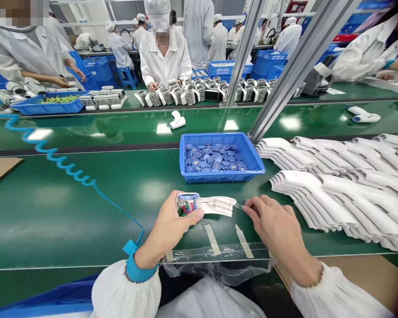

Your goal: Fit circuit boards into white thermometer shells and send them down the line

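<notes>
My left hand point(170, 227) is closed around a white handheld-device half-shell point(219, 205), held a little above the green bench. In the wide end of the shell sit a blue-framed part point(188, 197), red and blue wires point(188, 207) and a green circuit board. My right hand point(277, 225) is closed in a pinch just right of the shell's narrow end. A thin dark piece point(239, 206) shows between its fingertips and the shell; its kind is too small to make out. A blue wrist strap point(139, 267) with a coiled cord point(63, 163) is on my left wrist.
Ahead stands a blue bin point(222, 176) of small blue parts. Stacked white shells point(318, 194) fill the right side. Tape strips point(212, 239) and a plastic bag point(219, 269) lie at the front edge. A slanted metal post point(285, 75) rises beyond; co-workers sit across the conveyor point(129, 128).
</notes>
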Tool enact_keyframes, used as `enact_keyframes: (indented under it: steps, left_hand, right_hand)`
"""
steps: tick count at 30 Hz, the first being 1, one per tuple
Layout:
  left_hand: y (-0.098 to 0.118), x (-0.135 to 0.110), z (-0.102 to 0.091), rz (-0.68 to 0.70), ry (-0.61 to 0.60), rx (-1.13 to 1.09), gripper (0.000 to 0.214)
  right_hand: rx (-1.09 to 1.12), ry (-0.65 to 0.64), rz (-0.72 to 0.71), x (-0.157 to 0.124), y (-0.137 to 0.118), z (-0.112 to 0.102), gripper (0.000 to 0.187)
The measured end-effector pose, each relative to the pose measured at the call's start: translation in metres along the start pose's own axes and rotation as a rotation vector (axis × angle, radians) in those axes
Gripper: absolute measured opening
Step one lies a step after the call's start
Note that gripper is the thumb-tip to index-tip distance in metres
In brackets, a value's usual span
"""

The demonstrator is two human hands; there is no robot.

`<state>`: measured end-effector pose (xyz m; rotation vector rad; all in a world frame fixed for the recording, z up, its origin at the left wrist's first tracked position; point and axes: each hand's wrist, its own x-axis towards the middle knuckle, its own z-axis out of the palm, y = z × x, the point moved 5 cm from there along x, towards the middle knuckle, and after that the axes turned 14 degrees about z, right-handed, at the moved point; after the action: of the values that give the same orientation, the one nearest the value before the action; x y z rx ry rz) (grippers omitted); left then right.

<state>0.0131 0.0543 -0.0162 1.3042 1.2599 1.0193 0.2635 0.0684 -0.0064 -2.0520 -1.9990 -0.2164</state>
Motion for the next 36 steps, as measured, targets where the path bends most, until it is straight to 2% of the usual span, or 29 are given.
enact_keyframes:
  steps: [1,3,5,6,7,8,10,12,14,18,21,24,26,30,32,34,36]
  left_hand:
    - [0.001,0.0,0.0,0.017,-0.015,-0.004,0.04]
    - [0.003,0.0,0.002,0.045,-0.055,-0.004,0.032]
    - [0.006,0.001,0.006,0.055,-0.109,-0.003,0.026]
    - [0.007,0.002,0.009,0.064,-0.143,-0.008,0.023]
    - [0.009,0.002,0.012,0.076,-0.182,-0.017,0.021]
    - [0.011,0.002,0.015,0.091,-0.221,-0.031,0.02]
    - [0.015,0.0,0.019,0.139,-0.245,-0.035,0.024]
    - [0.019,-0.003,0.016,0.207,-0.154,0.019,0.03]
    - [0.02,-0.008,0.011,0.279,-0.016,0.111,0.031]
    - [0.016,-0.021,0.008,0.362,0.164,0.339,0.025]
    - [0.015,-0.031,0.011,0.51,0.306,0.498,0.024]
    - [0.015,-0.036,0.017,0.635,0.362,0.52,0.021]
    - [0.012,-0.032,0.017,0.562,0.315,0.456,0.02]
    - [0.005,-0.018,0.006,0.244,0.242,0.121,0.011]
    - [0.005,-0.011,0.002,0.128,0.206,-0.001,0.02]
    - [0.008,-0.005,0.003,0.081,0.102,0.01,0.025]
    - [0.011,-0.001,0.006,0.097,-0.025,0.049,0.022]
  right_hand:
    - [-0.039,0.039,0.024,-0.004,0.004,0.002,0.043]
    - [-0.047,0.147,0.06,-0.009,0.004,-0.008,0.041]
    - [0.091,0.195,0.04,-0.01,-0.007,-0.026,0.038]
    - [0.201,0.171,0.007,-0.009,-0.016,-0.034,0.037]
    - [0.315,0.108,-0.035,-0.007,-0.026,-0.039,0.037]
    - [0.414,-0.008,-0.075,-0.005,-0.037,-0.041,0.037]
    - [0.523,-0.342,-0.101,-0.003,-0.058,-0.033,0.039]
    - [0.569,-0.639,-0.03,-0.005,-0.07,-0.02,0.047]
    - [0.625,-0.767,0.058,-0.007,-0.075,-0.012,0.052]
    - [0.717,-0.756,0.149,-0.011,-0.078,-0.007,0.049]
    - [0.736,-0.754,0.244,-0.016,-0.079,-0.004,0.051]
    - [0.72,-0.734,0.323,-0.02,-0.08,0.0,0.054]
    - [0.691,-0.697,0.331,-0.022,-0.08,0.0,0.056]
    - [0.641,-0.621,0.29,-0.024,-0.078,-0.003,0.056]
    - [0.608,-0.602,0.28,-0.024,-0.077,-0.005,0.057]
    - [0.54,-0.561,0.286,-0.023,-0.076,-0.006,0.059]
    - [0.459,-0.505,0.295,-0.021,-0.074,-0.007,0.06]
